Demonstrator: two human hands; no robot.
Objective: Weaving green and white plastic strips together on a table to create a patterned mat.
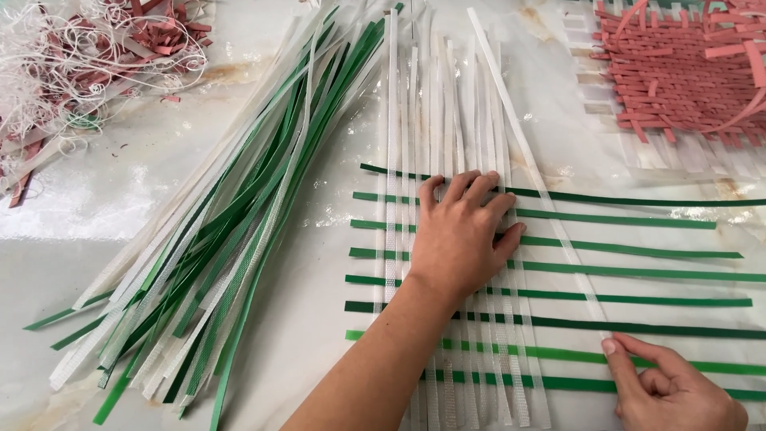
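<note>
My left hand [463, 235] lies flat, fingers spread, on a weave of white mesh strips [447, 104] crossing several horizontal green strips [638, 275]. It presses the white strips down where they cross the green ones. My right hand [674, 387], at the lower right, pinches the near end of one long white strip [531, 172] that runs diagonally across the green strips toward the top.
A loose bundle of green and white strips [231, 231] lies to the left. A heap of pink offcuts and white threads [88, 56] sits at the top left. A pink woven mat [678, 72] lies at the top right. Everything rests on a pale marble surface [104, 199].
</note>
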